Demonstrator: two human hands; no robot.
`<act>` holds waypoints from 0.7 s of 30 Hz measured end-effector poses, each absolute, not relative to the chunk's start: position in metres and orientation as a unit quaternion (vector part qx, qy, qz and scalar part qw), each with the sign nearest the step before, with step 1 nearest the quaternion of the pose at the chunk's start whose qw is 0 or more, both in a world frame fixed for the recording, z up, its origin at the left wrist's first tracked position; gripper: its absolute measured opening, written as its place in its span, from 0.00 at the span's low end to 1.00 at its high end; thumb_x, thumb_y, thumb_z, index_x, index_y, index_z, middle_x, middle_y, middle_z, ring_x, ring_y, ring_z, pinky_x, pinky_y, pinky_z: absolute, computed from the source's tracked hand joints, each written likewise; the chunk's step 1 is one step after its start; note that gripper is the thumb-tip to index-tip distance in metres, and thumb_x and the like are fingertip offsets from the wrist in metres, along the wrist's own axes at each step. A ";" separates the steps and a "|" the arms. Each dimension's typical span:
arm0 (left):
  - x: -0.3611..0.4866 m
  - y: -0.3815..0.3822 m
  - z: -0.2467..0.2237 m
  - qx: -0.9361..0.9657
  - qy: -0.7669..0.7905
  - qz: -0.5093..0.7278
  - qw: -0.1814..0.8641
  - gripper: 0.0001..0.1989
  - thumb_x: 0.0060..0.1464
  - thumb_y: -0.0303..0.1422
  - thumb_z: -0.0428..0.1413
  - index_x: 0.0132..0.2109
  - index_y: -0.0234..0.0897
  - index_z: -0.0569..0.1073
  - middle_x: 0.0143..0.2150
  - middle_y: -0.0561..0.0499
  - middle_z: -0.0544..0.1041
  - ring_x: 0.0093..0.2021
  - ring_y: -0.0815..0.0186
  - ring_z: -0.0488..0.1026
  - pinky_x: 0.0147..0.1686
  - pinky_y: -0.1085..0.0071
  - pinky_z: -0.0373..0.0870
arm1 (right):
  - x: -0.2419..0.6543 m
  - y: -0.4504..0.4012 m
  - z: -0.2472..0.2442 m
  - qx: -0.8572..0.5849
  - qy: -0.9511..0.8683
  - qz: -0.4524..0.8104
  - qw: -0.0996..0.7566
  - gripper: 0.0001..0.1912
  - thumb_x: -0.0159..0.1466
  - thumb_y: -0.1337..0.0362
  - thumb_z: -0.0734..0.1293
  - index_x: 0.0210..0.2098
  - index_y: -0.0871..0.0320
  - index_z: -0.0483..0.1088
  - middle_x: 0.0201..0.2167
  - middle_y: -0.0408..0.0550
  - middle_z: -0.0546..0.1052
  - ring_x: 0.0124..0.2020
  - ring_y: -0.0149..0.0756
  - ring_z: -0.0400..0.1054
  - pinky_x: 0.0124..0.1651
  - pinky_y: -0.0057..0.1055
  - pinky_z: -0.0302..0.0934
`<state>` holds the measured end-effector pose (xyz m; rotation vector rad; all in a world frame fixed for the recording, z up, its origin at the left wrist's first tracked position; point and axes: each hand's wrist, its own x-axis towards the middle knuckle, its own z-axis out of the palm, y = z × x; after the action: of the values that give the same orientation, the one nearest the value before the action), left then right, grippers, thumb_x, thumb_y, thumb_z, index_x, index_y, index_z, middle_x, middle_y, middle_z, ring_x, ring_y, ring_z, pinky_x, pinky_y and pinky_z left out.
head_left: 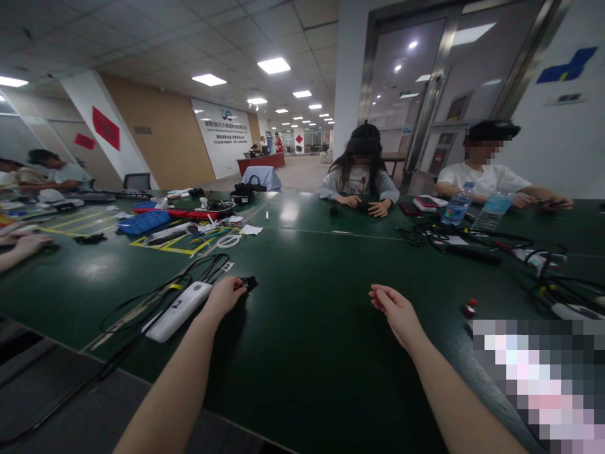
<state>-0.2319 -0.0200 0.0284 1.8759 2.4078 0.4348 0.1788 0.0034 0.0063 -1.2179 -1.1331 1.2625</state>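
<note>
My left hand (225,295) is closed on a small black object (249,284) at the green table's surface; its exact kind cannot be made out. Just left of that wrist lies a long white power strip (178,311) marked "2", with black cables around it. My right hand (393,309) is over the table on the other side, its fingers loosely bent and partly apart. Nothing shows between them. Bare green tabletop (307,302) lies between the two hands.
A blue tray (144,222), loose wires and tools lie at the left. Two water bottles (457,203) and tangled black cables (472,243) are at the right, near a small red-topped item (471,307). A pixelated device covers the lower right corner. People sit across the table and at left.
</note>
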 end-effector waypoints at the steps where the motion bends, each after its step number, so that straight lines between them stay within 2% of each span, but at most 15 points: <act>1: -0.231 -0.020 0.029 0.608 0.780 0.146 0.029 0.10 0.49 0.35 0.49 0.35 0.36 0.72 0.36 0.47 0.75 0.37 0.62 0.71 0.36 0.72 0.63 | 0.179 0.004 0.006 -0.503 -0.470 0.522 0.503 0.14 0.53 0.56 0.64 0.37 0.53 0.71 0.35 0.46 0.73 0.38 0.39 0.66 0.41 0.36 0.62; 7: -0.230 -0.019 0.027 0.599 0.786 0.152 -0.002 0.10 0.50 0.34 0.47 0.33 0.36 0.71 0.35 0.47 0.75 0.37 0.62 0.70 0.37 0.71 0.63 | 0.177 0.004 0.004 -0.496 -0.463 0.522 0.517 0.14 0.52 0.56 0.65 0.36 0.54 0.71 0.34 0.46 0.74 0.36 0.38 0.67 0.41 0.36 0.62; 13: -0.229 -0.020 0.023 0.594 0.782 0.189 0.016 0.09 0.49 0.34 0.48 0.35 0.37 0.70 0.36 0.48 0.74 0.37 0.64 0.71 0.37 0.73 0.64 | 0.178 0.004 0.004 -0.499 -0.464 0.520 0.516 0.13 0.52 0.56 0.65 0.36 0.53 0.72 0.33 0.46 0.74 0.35 0.37 0.66 0.39 0.35 0.62; 21: -0.212 -0.018 0.023 0.540 0.824 0.173 -0.006 0.13 0.51 0.38 0.45 0.36 0.36 0.69 0.36 0.45 0.73 0.36 0.60 0.70 0.33 0.69 0.64 | 0.175 0.004 0.003 -0.489 -0.475 0.515 0.520 0.12 0.54 0.58 0.63 0.36 0.53 0.71 0.33 0.45 0.74 0.35 0.35 0.66 0.40 0.35 0.61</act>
<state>-0.2121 -0.0176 0.0232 1.7038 2.5978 0.5449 0.1755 0.0037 0.0028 -1.1714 -1.1381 1.2359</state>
